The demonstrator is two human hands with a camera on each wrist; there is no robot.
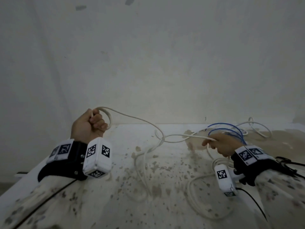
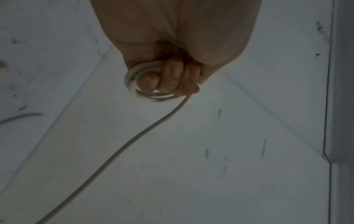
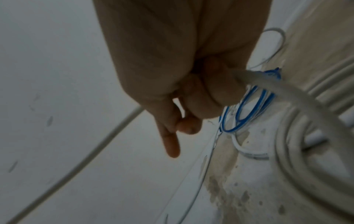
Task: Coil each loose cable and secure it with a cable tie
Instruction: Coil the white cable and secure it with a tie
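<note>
A thick off-white round cable [image 1: 142, 120] runs slack between a person's two raised hands above a stained white worktop [image 1: 165, 187]. The left hand [image 1: 88, 125] is clenched around a small coil of two or three turns at the cable's near end; in the left wrist view the loops [image 2: 138, 84] ring the curled fingers [image 2: 172, 75], and the free run drops away below the fist. From that hand the cable arcs over, dips to a loose crossing on the worktop midway between the hands, then rises to the right hand [image 1: 222, 145], which grips it with curled fingers while the forefinger [image 3: 170, 142] points out straight. Below and just beside the right hand more off-white turns [image 3: 298, 151] lie heaped on the worktop. Just beyond the right hand's knuckles stands a thin blue-and-white wire [image 1: 231, 130] in several upright loops, and a further pale cable [image 1: 259, 129] trails behind it near the wall [image 1: 148, 55]. Each wrist carries a black strap with white marker-printed boxes [image 1: 97, 157].
</note>
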